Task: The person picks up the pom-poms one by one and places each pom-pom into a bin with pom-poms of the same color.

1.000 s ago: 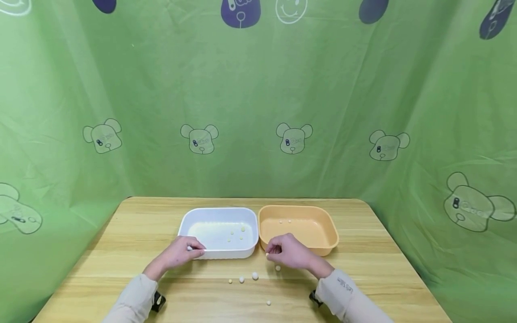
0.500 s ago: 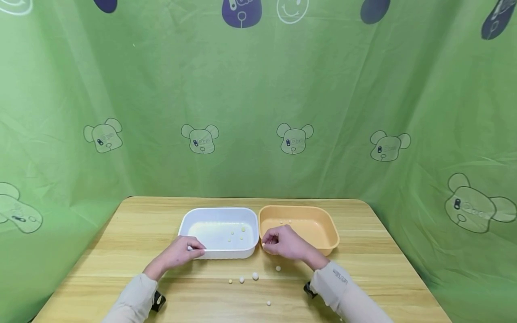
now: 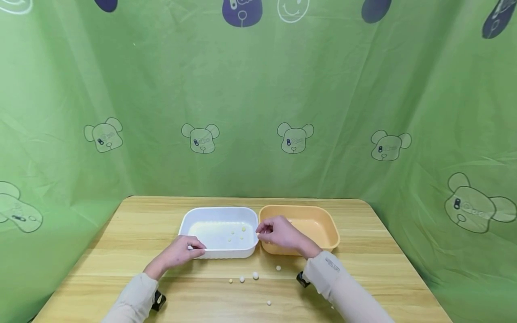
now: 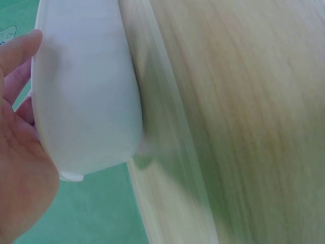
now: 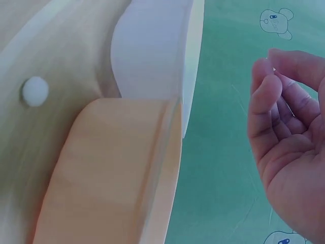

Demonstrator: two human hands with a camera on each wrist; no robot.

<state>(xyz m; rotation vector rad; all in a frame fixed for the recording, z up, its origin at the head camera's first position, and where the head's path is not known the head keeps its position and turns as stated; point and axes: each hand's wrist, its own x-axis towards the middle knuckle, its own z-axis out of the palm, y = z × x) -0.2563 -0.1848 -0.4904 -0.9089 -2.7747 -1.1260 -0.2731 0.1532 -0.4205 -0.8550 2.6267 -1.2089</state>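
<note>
My left hand (image 3: 177, 252) grips the near-left rim of a white plastic basin (image 3: 206, 229); in the left wrist view its thumb (image 4: 30, 43) lies at the rim and its other fingers go behind the wall. Over the left end of an orange basin (image 3: 313, 231), by the white basin's right rim, my right hand (image 3: 282, 233) pinches a tiny pale ball (image 3: 258, 234), mostly hidden by the fingertips. Several small yellowish balls (image 3: 243, 229) lie in the white basin's right half. A small white ball (image 3: 290, 220) shows inside the orange one, partly behind the hand.
On the wooden table (image 3: 141, 224) before the basins lie a small yellow ball (image 3: 230, 281) and several white balls, including a larger one (image 3: 256, 275). Another white ball (image 3: 269, 303) is nearer the front. Green patterned cloth (image 3: 250, 170) hangs behind and at both sides.
My right hand has moved up and left from the orange basin's near edge to the white basin's right rim, carrying the small ball. My left hand stays on the white basin.
</note>
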